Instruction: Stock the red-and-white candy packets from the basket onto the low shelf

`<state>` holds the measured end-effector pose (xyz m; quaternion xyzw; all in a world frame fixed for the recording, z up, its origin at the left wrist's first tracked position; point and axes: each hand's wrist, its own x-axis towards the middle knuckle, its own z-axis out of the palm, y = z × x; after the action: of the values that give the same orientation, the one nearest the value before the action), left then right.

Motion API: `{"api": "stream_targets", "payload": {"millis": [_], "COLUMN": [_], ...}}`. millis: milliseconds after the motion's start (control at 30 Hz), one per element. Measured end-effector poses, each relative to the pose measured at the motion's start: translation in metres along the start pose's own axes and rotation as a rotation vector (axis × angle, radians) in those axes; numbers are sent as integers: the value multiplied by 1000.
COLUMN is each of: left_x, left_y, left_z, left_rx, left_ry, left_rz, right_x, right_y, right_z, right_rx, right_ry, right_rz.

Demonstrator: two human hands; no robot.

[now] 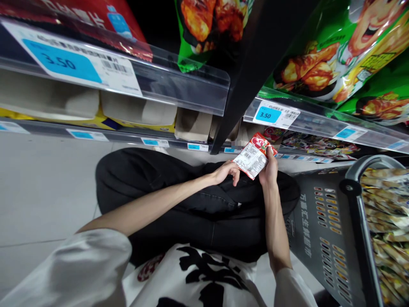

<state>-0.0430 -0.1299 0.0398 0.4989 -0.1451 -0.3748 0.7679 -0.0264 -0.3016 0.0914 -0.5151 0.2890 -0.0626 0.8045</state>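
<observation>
1 red-and-silver packet is pinched in the right hand, best steadied lightly by the half-curled left hand, its grip unclear.

A shop, apparently a supermarket, was shown. Price labels marked 3.50 were fixed along the shelf edges, and barcodes were printed on them. Green snack bags and a red packet were stocked on the shelves. At the side, a grey shopping basket was seen, marked with Chinese characters and filled with many small packets.
</observation>
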Motion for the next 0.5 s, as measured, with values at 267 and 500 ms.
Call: {"api": "stream_targets", "payload": {"millis": [267, 500], "left_x": [-1, -1], "left_y": [-1, 0], "left_z": [-2, -2], "left_rx": [-1, 1], "left_ry": [-44, -33], "left_rz": [-3, 8], "right_x": [2, 1], "right_y": [1, 2], "right_z": [-2, -2], "right_rx": [16, 15], "right_ry": [-26, -48], "right_rz": [46, 33]}}
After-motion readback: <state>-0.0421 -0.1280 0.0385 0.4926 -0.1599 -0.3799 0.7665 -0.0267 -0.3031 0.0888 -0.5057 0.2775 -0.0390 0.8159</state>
